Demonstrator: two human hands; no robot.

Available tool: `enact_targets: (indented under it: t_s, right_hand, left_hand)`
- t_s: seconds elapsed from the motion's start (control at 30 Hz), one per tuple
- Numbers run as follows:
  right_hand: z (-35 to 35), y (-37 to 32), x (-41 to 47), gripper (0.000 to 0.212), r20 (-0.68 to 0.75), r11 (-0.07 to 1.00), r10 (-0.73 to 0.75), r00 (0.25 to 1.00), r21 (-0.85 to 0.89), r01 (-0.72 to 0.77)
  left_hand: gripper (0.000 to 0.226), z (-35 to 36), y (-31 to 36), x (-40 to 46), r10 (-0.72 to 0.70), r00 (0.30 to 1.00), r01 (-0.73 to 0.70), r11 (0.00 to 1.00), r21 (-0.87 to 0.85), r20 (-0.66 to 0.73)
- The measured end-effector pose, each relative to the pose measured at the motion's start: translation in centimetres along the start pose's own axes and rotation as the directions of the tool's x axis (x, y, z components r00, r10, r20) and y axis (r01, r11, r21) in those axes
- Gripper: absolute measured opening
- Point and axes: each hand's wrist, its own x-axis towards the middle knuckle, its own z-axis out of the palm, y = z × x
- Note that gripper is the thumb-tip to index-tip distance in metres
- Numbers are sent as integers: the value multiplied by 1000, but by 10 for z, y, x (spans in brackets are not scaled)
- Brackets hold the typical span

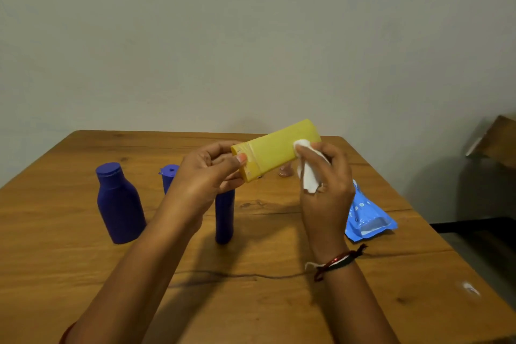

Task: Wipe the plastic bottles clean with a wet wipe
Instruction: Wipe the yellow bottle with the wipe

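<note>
A yellow plastic bottle (275, 149) is held sideways above the table, cap end toward the left. My left hand (205, 173) grips it at the cap end. My right hand (325, 176) holds a white wet wipe (307, 173) pressed against the bottle's body near its base. Three blue bottles stand on the wooden table (83, 260): a wide one (118, 204) at the left, a slim one (224, 215) under my left hand, and one (168, 176) behind, mostly hidden by my left wrist.
A blue wet-wipe pack (365, 218) lies on the table just right of my right hand. A small pinkish object (285, 172) sits behind the yellow bottle, mostly hidden. A wall stands behind the table; dark furniture (488, 190) is at the far right.
</note>
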Motion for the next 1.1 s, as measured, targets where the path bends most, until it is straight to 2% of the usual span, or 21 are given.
enact_targets:
  t_s: [0.17,0.33,0.47,0.6,0.7,0.77,0.83,0.97,1.03,1.1]
  right_hand:
    - [-12,1,6,32,-52,998,53,997,-31,-54]
    - [-14,-19,-24,34,110,1000,-23,994,11,22]
    - [-24,-13,-39,31,166,998,-64,984,32,59]
    - [-34,18,-37,35,147,992,128,981,-32,-125]
    - [-35,33,-42,33,203,954,291,935,-135,-268]
    - [-33,34,-47,35,256,936,345,903,-170,-310]
    - [-30,27,-52,37,334,942,333,882,-146,-301]
    - [-21,7,-68,43,525,978,206,826,-143,-153]
    - [-20,7,-68,42,542,981,186,820,-152,-122]
    - [-23,18,-61,41,528,966,249,812,-193,-171]
  left_hand:
    - [19,8,1,-8,17,999,-18,1000,23,35]
    - [17,22,-9,-23,89,996,-88,991,98,-4]
    - [18,26,-23,-36,64,998,-64,991,121,2]
    - [21,28,-45,-43,-12,1000,10,988,152,10]
    - [22,31,-67,-45,-87,996,84,980,178,11]
    - [22,31,-80,-43,-124,992,121,975,189,3]
    - [21,30,-89,-42,-159,987,158,972,172,-8]
    - [23,30,-97,-39,-192,981,191,970,150,-6]
    - [23,29,-98,-38,-209,978,207,969,132,-1]
    - [23,26,-99,-37,-245,970,242,963,116,10]
